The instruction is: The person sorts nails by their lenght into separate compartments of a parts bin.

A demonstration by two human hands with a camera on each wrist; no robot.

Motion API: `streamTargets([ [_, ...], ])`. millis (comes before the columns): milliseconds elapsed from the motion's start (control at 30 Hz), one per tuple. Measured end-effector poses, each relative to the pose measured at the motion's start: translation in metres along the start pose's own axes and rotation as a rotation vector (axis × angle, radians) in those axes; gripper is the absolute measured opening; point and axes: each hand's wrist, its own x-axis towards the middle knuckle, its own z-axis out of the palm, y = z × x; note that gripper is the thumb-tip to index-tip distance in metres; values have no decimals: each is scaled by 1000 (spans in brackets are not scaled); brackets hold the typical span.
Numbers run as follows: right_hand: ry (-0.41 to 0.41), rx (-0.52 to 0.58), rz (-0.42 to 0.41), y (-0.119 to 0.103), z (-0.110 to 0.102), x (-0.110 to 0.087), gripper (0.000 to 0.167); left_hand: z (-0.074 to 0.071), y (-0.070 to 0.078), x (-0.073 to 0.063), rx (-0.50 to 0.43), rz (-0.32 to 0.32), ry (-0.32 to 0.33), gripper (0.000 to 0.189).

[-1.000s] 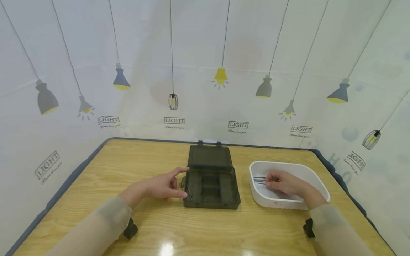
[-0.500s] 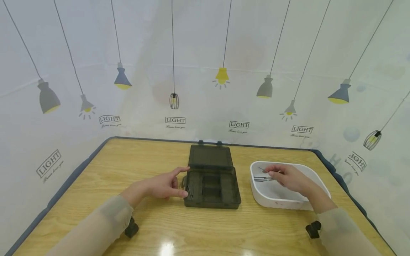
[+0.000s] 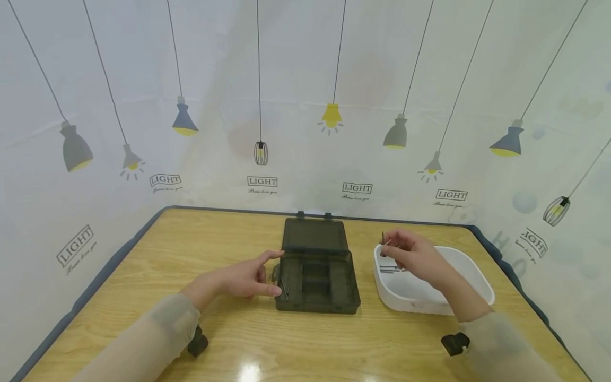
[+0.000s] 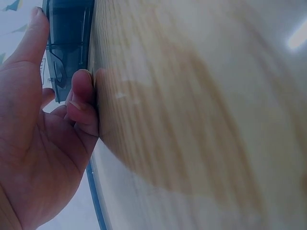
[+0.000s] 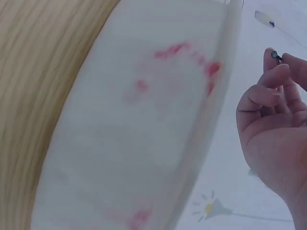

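Your left hand [image 3: 250, 277] has its thumb and forefinger spread wide at the near side of the dark box [image 3: 317, 307], its other fingers bent inward and holding nothing. Your right hand [image 3: 414, 257] pinches a thin dark pin [image 3: 383, 237] over the rim of the white tray [image 3: 406, 303]. The box lies just right of your left hand, its lid [image 3: 315, 234] folded back beyond your forefinger. The tray sits beneath your right hand; more pins [image 3: 390, 269] lie in it, under those fingertips.

Between your hands stand the tray's wall, a strip of table [image 3: 365, 265] and the box's own right wall. Low dividers [image 3: 316, 273] rise in the box, right of your left thumb, and small pins [image 3: 286, 286] lie in the compartment beside that thumb. Past both hands hangs a backdrop [image 3: 305, 106] printed with lamps. Red marks [image 5: 172, 50] show on the tray's outer side, below your right hand.

Your left thumb and forefinger partly hide the box's handle [image 3: 274, 273]. The right hand and wrist block part of the tray's floor. At the right wrist, only the pin's round head and a bit of shaft show. The pins beside your left thumb are too dim to count, and whether your left fingertips press or merely brush the box, you cannot tell.
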Motion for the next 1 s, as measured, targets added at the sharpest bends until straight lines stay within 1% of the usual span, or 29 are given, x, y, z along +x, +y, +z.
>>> streamTargets([
  [167, -20, 9, -35, -12, 13, 8, 25, 1, 0, 1, 2, -1, -1, 102],
  [300, -43, 26, -50, -22, 25, 12, 24, 1, -1, 2, 2, -1, -3, 103],
  [500, -70, 85, -61, -31, 47, 19, 23, 2, -1, 3, -6, -4, -4, 102],
  [600, -84, 106, -50, -33, 60, 23, 22, 2, 0, 2, -3, -6, -4, 102],
  [767, -114, 98, -29, -37, 80, 29, 23, 0, 2, -1, -2, -2, -7, 101],
  [1000, -138, 78, -62, -41, 106, 38, 17, 0, 3, -2, -14, 2, 3, 100],
])
